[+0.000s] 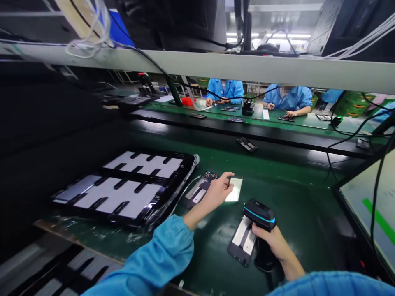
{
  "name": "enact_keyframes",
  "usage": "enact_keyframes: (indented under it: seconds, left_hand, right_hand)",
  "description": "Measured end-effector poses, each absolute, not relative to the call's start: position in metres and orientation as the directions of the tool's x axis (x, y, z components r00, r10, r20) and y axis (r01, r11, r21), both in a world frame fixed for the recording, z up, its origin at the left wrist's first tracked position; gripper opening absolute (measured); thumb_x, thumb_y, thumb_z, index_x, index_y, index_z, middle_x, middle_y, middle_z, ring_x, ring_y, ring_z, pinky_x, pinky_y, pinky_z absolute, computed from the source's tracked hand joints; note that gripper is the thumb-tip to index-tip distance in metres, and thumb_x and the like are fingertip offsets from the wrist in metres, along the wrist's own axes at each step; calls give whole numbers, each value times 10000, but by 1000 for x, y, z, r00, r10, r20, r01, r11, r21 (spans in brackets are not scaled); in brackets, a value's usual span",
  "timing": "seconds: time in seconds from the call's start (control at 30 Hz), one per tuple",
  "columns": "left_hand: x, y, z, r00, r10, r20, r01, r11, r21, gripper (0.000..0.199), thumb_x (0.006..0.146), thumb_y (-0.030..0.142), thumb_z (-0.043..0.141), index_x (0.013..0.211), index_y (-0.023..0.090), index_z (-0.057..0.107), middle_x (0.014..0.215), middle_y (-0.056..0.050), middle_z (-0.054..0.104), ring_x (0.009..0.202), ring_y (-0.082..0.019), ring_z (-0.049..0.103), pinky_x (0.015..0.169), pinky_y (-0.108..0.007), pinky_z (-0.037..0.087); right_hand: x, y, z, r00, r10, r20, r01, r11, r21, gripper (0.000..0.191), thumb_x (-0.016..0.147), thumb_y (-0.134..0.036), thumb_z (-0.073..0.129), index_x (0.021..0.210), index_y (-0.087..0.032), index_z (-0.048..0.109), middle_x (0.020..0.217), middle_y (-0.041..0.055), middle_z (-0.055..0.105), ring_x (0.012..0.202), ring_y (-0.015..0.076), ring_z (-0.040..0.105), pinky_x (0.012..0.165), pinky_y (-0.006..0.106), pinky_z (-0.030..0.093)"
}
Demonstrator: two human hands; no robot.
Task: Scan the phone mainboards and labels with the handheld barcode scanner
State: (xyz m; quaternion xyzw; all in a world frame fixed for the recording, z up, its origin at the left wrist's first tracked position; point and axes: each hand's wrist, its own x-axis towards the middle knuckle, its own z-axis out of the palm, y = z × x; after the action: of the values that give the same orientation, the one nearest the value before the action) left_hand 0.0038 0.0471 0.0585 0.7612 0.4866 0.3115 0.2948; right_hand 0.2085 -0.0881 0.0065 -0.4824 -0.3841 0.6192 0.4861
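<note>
The fingers of my left hand (217,191) are closed at the left edge of a thin, pale rectangular panel (236,190), with the index finger at its top corner. Just left of that, partly covered by my wrist, lies a dark phone frame (202,189) with silvery areas. My right hand (274,242) is wrapped around the handle of a black barcode scanner (259,213) with a blue stripe. Beneath the scanner's head, a second phone frame (242,242) lies on the green mat, its upper end hidden.
A black tray (142,179) with pale rectangular pieces in its slots sits at left, plastic film along its edge. Another tray (80,267) is lower left. A monitor (373,197) stands at right with cables hanging. Beyond a low ledge (277,142), two people in blue work.
</note>
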Motion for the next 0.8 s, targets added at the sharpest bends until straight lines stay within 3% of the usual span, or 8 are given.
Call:
enact_keyframes:
  seconds: [0.13,0.3,0.4,0.5,0.6,0.67,0.73,0.8]
  left_hand:
    - [-3,51,51,314,937,153,504,-301,809,367,856,243,545,1216,171,539,700,25,628,536,-125,576,530,-220,392]
    - [-11,57,52,324,942,86,397,-218,892,423,845,263,579,1253,170,514,844,-28,686,674,-162,668,617,-253,489]
    - [-4,38,44,490,871,-33,263,-111,958,484,847,299,621,1297,175,495,965,-59,694,745,-179,689,681,-291,531]
    - [7,9,31,683,713,-159,184,43,982,444,835,291,660,1242,166,534,957,-57,681,774,-188,686,713,-317,552]
    - [13,-10,23,746,656,-118,163,-7,987,353,838,276,664,1169,177,592,1070,-92,649,943,-235,669,833,-391,563]
    - [10,-20,18,748,662,-36,231,-210,950,356,826,266,683,1174,207,632,1214,-113,610,1136,-287,601,1003,-478,494]
    - [4,-37,7,717,697,18,334,-367,868,464,816,257,691,1272,241,610,1387,-123,536,1356,-346,433,1158,-563,321]
    - [0,-68,-13,595,803,35,429,-354,831,637,851,268,633,1458,263,438,1541,-122,401,1481,-365,246,1213,-609,172]
  right_hand:
    - [206,-89,8,-75,982,-172,-257,-186,-948,322,652,-438,860,900,-254,771,872,-6,740,880,233,622,954,402,464]
    - [208,-86,13,-95,979,-180,-310,-201,-929,321,655,-392,873,904,-220,766,882,11,748,878,241,633,959,423,461]
    - [216,-81,12,-63,975,-215,-386,-222,-895,334,693,-396,847,954,-205,763,969,43,769,981,264,659,1015,437,443]
    - [226,-72,9,-8,969,-248,-475,-222,-851,390,728,-440,804,1035,-206,749,1139,75,755,1135,271,643,1086,437,414]
    - [230,-61,8,11,955,-298,-512,-250,-821,444,693,-433,831,1055,-190,750,1180,107,748,1155,287,650,1094,459,424]
    - [229,-61,8,21,946,-322,-525,-264,-809,458,668,-417,854,1045,-177,756,1152,112,760,1158,298,652,1109,470,415]
    - [229,-73,8,54,939,-340,-539,-259,-801,453,682,-409,849,1068,-193,750,1153,91,762,1184,294,640,1137,471,390]
    - [230,-101,9,107,935,-338,-552,-227,-803,405,758,-396,802,1125,-246,723,1200,45,745,1232,260,610,1169,452,356]
